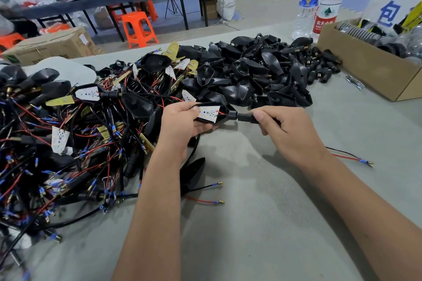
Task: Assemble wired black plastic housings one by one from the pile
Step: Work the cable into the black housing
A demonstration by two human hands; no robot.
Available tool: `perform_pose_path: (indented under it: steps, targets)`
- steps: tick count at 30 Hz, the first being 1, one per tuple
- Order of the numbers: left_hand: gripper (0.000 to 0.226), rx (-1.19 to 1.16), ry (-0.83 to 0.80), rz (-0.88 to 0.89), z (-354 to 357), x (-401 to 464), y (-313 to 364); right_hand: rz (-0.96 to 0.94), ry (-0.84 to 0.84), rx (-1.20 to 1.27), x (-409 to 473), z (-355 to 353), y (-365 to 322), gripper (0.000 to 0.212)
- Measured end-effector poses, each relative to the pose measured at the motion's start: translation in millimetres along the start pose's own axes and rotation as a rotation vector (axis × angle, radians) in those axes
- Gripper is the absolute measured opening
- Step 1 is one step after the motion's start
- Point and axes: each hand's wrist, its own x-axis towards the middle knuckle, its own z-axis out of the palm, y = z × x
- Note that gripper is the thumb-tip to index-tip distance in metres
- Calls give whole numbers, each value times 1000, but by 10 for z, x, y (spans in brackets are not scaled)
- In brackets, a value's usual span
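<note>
Here my left hand (182, 121) grips the black housing (211, 114) above the surface (262, 212) — right hand (290, 128) pinches its stem (245, 118), just near of the pile (239, 70).

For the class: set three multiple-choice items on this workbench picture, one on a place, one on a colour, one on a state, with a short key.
1. Where does the cardboard box of parts stand?
A. at the table's far right
B. under the table
C. on an orange stool

2. What colour is the cap of the nearer water bottle?
A. green
B. red
C. black

3. What is the right hand doing?
A. lying flat on the table
B. lifting a bottle
C. pinching the black stem of the housing that the left hand holds

Key: 1 A, it sits on the table's right edge; 2 B, the cap is red; 3 C, fingers grip the stem.
</note>
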Motion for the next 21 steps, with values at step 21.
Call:
perform_pose_path:
  steps: [21]
  targets:
    - [29,35,21,55,-70,-2,32,-106,27,-88,23,29,108,41]
